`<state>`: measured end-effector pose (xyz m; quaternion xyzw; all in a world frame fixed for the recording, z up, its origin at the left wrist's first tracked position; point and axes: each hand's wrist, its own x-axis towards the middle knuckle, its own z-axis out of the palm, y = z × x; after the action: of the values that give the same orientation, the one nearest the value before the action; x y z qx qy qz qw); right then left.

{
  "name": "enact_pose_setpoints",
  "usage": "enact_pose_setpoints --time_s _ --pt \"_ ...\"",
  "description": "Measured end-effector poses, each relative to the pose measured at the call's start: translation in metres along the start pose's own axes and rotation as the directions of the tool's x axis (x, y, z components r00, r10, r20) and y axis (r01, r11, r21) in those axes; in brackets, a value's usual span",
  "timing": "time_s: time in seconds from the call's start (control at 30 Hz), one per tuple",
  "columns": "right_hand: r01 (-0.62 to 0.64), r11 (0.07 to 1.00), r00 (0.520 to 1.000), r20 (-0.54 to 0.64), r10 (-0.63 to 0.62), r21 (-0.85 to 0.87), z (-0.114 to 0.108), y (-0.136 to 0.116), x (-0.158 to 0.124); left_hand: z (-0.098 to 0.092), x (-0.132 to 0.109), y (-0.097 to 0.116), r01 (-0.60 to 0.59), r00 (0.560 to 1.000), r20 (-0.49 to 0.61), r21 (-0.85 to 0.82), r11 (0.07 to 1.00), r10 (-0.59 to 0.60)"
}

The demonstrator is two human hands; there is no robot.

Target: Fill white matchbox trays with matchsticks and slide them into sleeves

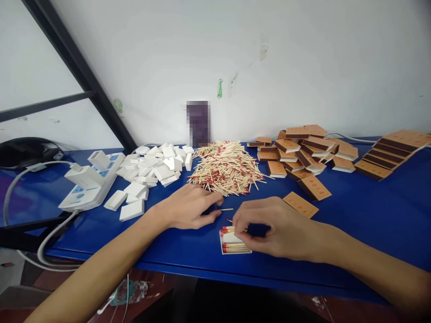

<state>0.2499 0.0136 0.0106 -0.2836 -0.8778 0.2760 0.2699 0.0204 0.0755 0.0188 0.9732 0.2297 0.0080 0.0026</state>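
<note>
My left hand [191, 207] rests on the blue table with thumb and forefinger apart. A single loose match [226, 209] lies at the gap between those fingertips. My right hand [278, 228] is closed in a pinch above a small white matchbox tray [232, 239]. A match's red head [229, 220] sticks out beside the right fingertips, which hide the rest of it. Red-headed matches lie in the tray along its near and far sides, with a bare white strip between them. Just beyond my hands rises a big heap of matches [229, 168].
White matchbox trays [148, 163] are piled at the left, beside a power strip [90, 184] with cables. Orange-brown matchbox sleeves [303, 148] are heaped at the right, near a row of joined sleeves [392, 152]. A black metal frame [87, 76] stands at the left.
</note>
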Motion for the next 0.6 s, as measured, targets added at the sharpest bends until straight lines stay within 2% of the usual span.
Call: enact_pose_setpoints --time_s 0.23,0.4,0.47,0.6 --pt "0.064 0.995 0.992 0.115 -0.055 -0.079 0.0022 -0.0049 -0.0024 0.0033 0.0042 0.0053 0.036 0.998 0.059 0.039 0.999 -0.039" --pt "0.058 0.990 0.985 0.166 -0.037 -0.125 0.0027 -0.0039 -0.0020 0.0025 0.0037 0.0049 0.067 0.996 0.049 0.028 0.997 -0.068" --pt "0.053 0.991 0.984 0.174 -0.031 -0.124 0.0032 -0.0044 -0.0015 0.0004 0.0022 0.0039 0.079 0.997 0.029 -0.046 0.996 -0.078" --pt "0.076 0.993 0.988 0.139 -0.064 -0.086 0.0049 -0.0041 -0.0019 -0.0044 0.0000 0.0025 0.085 0.995 -0.018 -0.294 0.952 -0.095"
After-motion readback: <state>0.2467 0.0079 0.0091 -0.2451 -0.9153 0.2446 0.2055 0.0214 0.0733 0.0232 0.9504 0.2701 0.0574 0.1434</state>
